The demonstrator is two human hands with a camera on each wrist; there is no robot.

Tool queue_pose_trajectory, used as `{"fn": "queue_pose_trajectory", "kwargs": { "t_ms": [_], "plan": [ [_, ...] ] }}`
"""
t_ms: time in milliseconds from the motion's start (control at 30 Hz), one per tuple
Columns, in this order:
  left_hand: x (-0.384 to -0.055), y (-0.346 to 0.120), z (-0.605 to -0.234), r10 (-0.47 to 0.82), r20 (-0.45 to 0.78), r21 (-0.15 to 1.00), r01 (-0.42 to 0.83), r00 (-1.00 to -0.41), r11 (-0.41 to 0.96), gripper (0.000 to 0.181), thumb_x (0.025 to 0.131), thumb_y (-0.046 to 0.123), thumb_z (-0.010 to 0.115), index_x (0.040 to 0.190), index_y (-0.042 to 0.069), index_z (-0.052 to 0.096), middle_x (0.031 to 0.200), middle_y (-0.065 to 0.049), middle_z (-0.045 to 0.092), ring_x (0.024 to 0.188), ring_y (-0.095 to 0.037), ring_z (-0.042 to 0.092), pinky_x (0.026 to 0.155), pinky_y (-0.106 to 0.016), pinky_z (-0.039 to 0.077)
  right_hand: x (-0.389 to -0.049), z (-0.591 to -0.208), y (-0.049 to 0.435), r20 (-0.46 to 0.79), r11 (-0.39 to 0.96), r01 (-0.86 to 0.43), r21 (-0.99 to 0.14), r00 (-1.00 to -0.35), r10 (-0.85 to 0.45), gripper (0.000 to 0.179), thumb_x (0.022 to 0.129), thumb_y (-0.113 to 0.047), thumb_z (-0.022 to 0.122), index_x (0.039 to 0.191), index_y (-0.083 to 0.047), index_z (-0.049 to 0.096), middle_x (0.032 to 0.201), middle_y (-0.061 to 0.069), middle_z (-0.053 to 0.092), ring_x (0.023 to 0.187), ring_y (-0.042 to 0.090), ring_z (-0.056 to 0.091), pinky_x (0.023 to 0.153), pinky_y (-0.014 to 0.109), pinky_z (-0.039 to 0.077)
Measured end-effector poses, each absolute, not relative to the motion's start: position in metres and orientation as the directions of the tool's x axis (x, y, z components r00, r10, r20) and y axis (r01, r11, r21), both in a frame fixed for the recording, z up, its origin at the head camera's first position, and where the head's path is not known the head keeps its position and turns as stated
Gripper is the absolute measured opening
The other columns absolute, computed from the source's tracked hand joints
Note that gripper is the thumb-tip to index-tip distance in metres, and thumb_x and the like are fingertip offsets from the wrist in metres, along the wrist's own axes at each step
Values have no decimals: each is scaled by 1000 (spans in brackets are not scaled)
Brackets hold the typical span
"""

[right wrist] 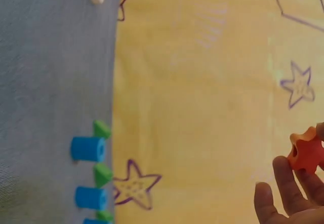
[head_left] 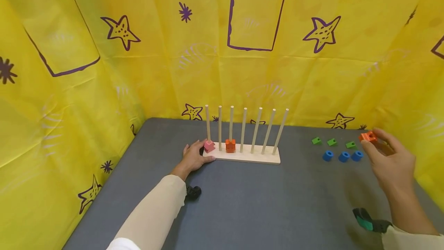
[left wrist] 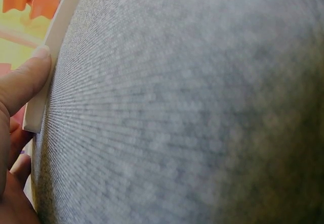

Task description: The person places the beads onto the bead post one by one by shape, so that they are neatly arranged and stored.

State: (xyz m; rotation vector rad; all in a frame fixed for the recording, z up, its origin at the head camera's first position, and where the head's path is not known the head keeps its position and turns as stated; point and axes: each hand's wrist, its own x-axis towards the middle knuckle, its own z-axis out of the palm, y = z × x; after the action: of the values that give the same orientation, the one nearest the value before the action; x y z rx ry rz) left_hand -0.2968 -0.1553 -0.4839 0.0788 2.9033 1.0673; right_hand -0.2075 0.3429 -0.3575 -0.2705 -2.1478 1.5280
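Observation:
A wooden peg board [head_left: 245, 157] with several upright pegs stands on the grey table. My left hand [head_left: 193, 158] grips its left end, thumb along the front edge and fingers round the far side; the left wrist view shows the thumb [left wrist: 30, 79] against the base. A pink bead [head_left: 209, 146] sits low on the leftmost peg. Two orange star beads [head_left: 230, 146] are stacked on the third peg. Off to the right, my right hand [head_left: 393, 161] pinches another orange star bead [right wrist: 306, 152], held up above the table with its hole showing.
Below and left of the right hand, three green beads [head_left: 332, 142] lie in a row behind three blue cylinder beads [head_left: 344, 156]. Yellow cloth [head_left: 166, 68] with drawn stars hangs behind the table [head_left: 243, 207] and on both sides.

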Motion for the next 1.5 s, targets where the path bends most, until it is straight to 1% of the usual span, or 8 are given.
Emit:
{"fn": "queue_pose_trajectory", "kwargs": {
  "t_ms": [100,300,533,700,900,967,1167,1500],
  "plan": [
    [-298,-155,-484,69,-24,643,37,-997,765,81,81,34,79,146,5,41,146,-16,43,141,-31,25,112,-50,-4,-207,-348,334,321,390,-158,-907,-858,401,47,88,-10,71,133,-11,60,112,-13,61,89,-8,60,66,9,47],
    [-300,-155,-482,74,-30,635,38,-997,772,82,80,35,80,147,5,41,146,-16,42,141,-30,25,112,-49,-4,-211,-330,316,429,431,-259,-864,-828,362,43,86,-2,71,128,-4,63,105,-12,65,87,-3,64,68,10,48],
    [-300,-155,-480,80,-22,630,48,-997,775,82,80,36,80,147,6,41,146,-16,42,141,-30,25,112,-50,-3,-214,-310,292,519,465,-363,-808,-812,268,42,85,1,71,127,-2,63,109,-8,66,90,4,64,72,10,48],
    [-301,-153,-480,79,-29,631,43,-996,774,82,80,35,80,147,7,42,146,-15,42,141,-29,25,112,-50,-4,-217,-299,270,585,477,-444,-758,-787,198,41,84,4,70,124,1,64,113,-1,66,92,9,64,78,12,47],
    [-302,-153,-480,93,-10,644,64,-996,763,81,80,34,80,146,6,42,146,-16,43,141,-31,24,112,-51,-4,-221,-288,245,656,443,-553,-706,-746,114,40,83,8,69,122,2,65,116,12,65,92,11,65,77,15,50],
    [-302,-154,-480,91,-5,644,67,-996,762,81,80,34,80,146,5,42,145,-17,43,141,-31,25,112,-51,-4,-223,-285,236,672,427,-582,-692,-735,87,39,83,9,69,122,2,65,116,14,65,91,11,65,77,16,50],
    [-301,-157,-479,91,-10,643,63,-996,763,82,80,33,80,146,4,41,146,-18,42,141,-32,25,111,-52,-4,-229,-278,213,679,406,-614,-677,-734,22,39,85,5,69,123,1,64,115,9,65,91,12,64,80,18,50],
    [-300,-156,-479,86,-29,633,49,-996,773,82,81,34,79,147,4,40,146,-19,41,140,-33,25,111,-52,-4,-245,-270,176,692,327,-669,-668,-719,-57,35,86,4,68,121,4,64,112,11,66,90,14,64,84,22,50]
  ]
}}
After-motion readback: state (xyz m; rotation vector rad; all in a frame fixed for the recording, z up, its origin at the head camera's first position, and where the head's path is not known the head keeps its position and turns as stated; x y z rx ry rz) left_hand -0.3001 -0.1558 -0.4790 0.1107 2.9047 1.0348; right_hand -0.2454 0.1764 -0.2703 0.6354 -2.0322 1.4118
